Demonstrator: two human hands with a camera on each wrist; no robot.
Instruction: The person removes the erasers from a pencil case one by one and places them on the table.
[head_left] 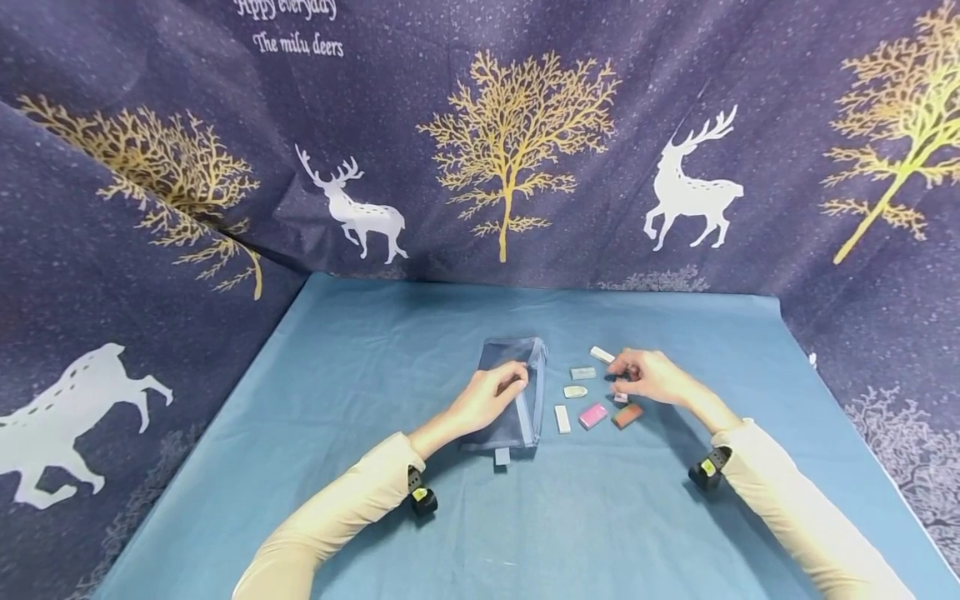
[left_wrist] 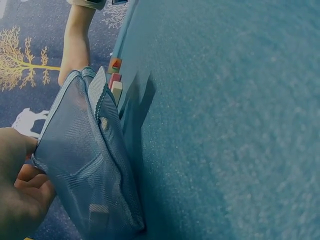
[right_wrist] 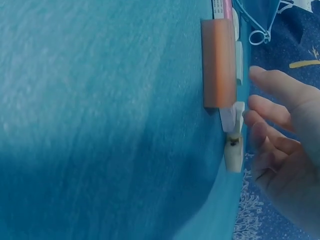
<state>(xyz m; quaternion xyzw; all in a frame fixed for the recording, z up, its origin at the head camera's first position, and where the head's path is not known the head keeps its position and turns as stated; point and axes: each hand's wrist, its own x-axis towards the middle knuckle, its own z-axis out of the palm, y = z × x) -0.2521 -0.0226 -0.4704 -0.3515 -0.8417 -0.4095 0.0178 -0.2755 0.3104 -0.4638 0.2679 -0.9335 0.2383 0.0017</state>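
My left hand (head_left: 491, 396) pinches the edge of a blue mesh zipper pouch (left_wrist: 75, 145) between thumb and fingers. In the left wrist view the pouch stands tilted, and a small pale block (left_wrist: 99, 212) shows through its mesh. My right hand (head_left: 652, 377) hangs over the right side of a group of small eraser-like blocks, its fingers loosely bent with nothing held between them. Close to these fingers lie an orange-brown block (right_wrist: 219, 65), a pale lilac piece (right_wrist: 228, 119) and a cream piece with a dark mark (right_wrist: 233, 155).
Between the hands, a pink block (head_left: 592, 416), a white block (head_left: 562, 419), an oval cream piece (head_left: 575, 392), a grey-green block (head_left: 582, 373) and another white block (head_left: 602, 355) lie on the blue cloth (head_left: 570, 517). A dark printed curtain (head_left: 450, 208) rises behind.
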